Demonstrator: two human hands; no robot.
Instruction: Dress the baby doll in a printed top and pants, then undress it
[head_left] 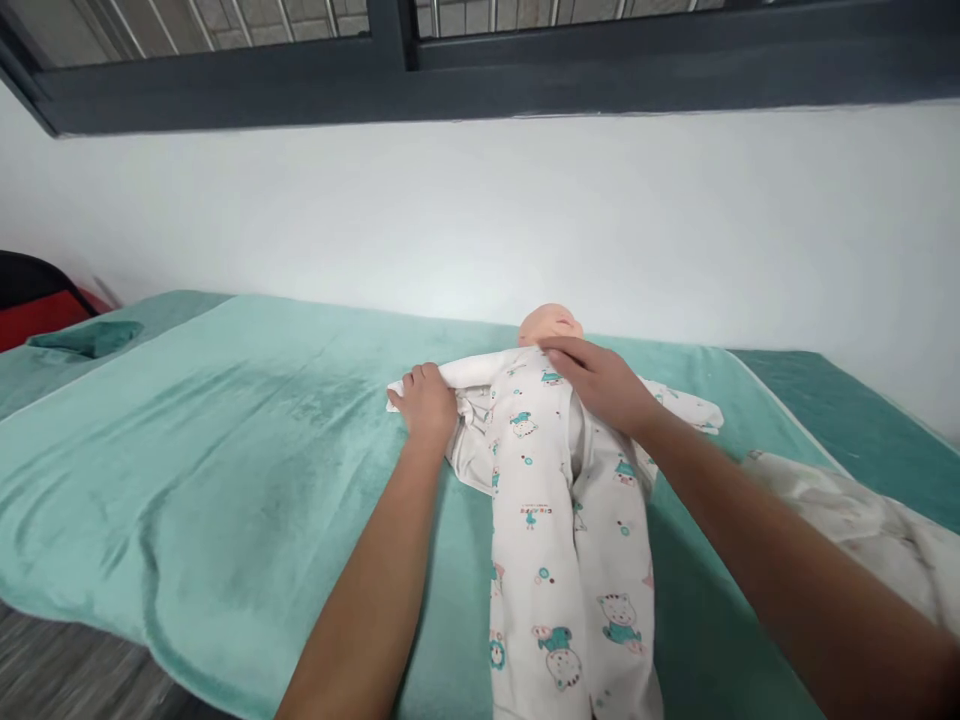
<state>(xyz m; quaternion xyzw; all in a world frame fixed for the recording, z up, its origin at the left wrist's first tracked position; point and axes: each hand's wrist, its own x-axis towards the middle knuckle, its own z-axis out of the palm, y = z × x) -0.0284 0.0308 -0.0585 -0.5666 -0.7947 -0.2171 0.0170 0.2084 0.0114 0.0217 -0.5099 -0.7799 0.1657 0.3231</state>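
Far left edge of frame: a red-and-black object (37,318), cut off by the border. From there a green plush cover (247,470) spreads across the lower frame, wood-look floor (52,665) showing at lower left. Just left of centre, left hand (429,405) closed on the left-lying sleeve (480,372) near its cuff, sleeve stretched out sideways. Centre to lower centre: white garment (531,470) with small animal prints, laid lengthwise on the cover, legs running off the bottom edge. Doll's head (550,322) shows above the neckline, near the white wall. Right hand (596,382) lies over the upper chest by the neckline, fingers extended; cannot tell whether it pinches cloth. Beyond it, the other sleeve (686,408) points right. Lower right: crumpled whitish bundle (847,510), partly behind the right forearm.
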